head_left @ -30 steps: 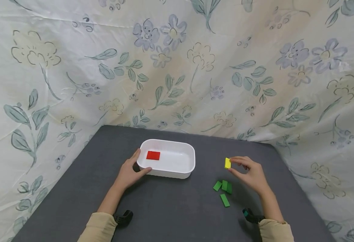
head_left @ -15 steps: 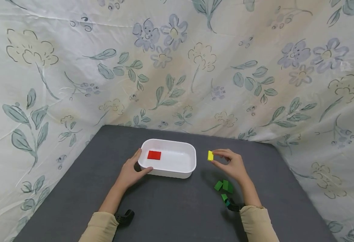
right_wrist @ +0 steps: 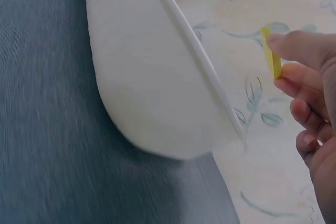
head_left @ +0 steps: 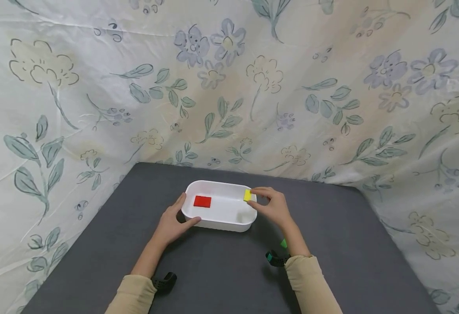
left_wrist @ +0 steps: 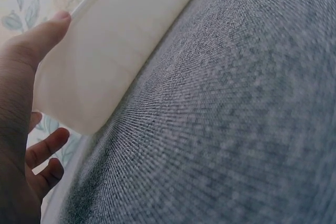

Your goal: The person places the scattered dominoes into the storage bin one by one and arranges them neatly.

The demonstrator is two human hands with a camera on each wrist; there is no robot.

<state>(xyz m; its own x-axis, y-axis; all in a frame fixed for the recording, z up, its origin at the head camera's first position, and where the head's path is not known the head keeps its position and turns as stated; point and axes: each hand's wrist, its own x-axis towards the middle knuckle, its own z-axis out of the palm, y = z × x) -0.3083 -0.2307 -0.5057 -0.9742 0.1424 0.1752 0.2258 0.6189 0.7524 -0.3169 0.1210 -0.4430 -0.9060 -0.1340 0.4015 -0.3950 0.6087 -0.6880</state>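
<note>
A white plastic container, rectangular with rounded corners, stands on the dark table. Inside it, toward the left, lies a red block. My left hand holds the container's left end, thumb on the near rim and fingers round the far side. The left wrist view shows the thumb against the container's wall. My right hand pinches a thin yellow block between thumb and fingertips. It hovers at the container's right end; in the right wrist view the yellow block is above the rim.
One green block peeks out beside the right wrist; the arm hides the other green ones. Black wristbands sit on both wrists. A floral curtain hangs behind the grey-black table.
The right hand has carried the yellow block leftward from above the green blocks to the container's right end. The left hand stays on the container.
</note>
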